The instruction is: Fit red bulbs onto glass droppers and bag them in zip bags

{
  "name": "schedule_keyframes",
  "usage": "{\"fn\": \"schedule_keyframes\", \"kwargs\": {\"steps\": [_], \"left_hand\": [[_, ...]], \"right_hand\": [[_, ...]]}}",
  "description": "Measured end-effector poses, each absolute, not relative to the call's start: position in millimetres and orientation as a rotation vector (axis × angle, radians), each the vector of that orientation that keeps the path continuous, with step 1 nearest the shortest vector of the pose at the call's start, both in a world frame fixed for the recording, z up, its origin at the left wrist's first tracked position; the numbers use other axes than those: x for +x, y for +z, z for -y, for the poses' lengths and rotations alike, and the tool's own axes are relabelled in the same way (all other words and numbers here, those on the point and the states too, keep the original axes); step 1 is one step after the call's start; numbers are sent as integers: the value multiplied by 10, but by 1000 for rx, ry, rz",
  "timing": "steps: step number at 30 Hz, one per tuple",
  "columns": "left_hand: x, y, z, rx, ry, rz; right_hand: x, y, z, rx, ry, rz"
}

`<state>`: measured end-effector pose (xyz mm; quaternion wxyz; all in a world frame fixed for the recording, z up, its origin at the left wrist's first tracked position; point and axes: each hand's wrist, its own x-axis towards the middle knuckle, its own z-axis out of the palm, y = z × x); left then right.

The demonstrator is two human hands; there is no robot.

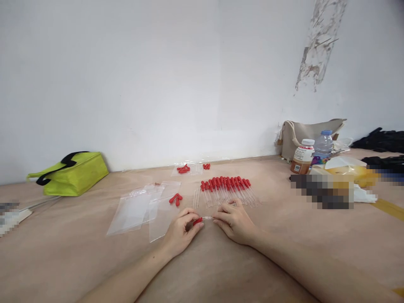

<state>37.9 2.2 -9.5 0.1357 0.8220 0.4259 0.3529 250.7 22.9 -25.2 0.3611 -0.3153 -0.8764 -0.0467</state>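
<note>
My left hand [184, 232] pinches a red rubber bulb [198, 221] between thumb and fingers. From the bulb a clear glass dropper tube [207, 218] runs right, and its other end sits in the pinched fingers of my right hand [235, 221]. Just beyond lies a row of droppers with red bulbs [225, 184], their clear tubes pointing toward me. A few bare tubes [196, 198] lie at the row's left end. Several loose red bulbs [176, 199] rest left of them, on clear zip bags [135, 209].
More red bulbs [183, 169] lie on clear plastic by the wall. A lime-green bag [75, 174] stands at the left. At the right are a brown drink bottle [303, 156], a water bottle [323, 145], a beige bag [312, 130] and black items [380, 139].
</note>
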Motion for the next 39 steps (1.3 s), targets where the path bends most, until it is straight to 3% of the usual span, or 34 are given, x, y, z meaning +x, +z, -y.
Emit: {"fn": "schedule_keyframes", "kwargs": {"steps": [10,27,39], "left_hand": [[338,-102,-35,2421,972,-1018],[351,-79,8,2569,819,-1047],[312,-54,-3,2664,835,-929]], "right_hand": [[2543,-245,-278,-725,-180,2313],[2471,-183,-153,-770,-235,2375],[2300,-137,-21,-989,148,2369]]}}
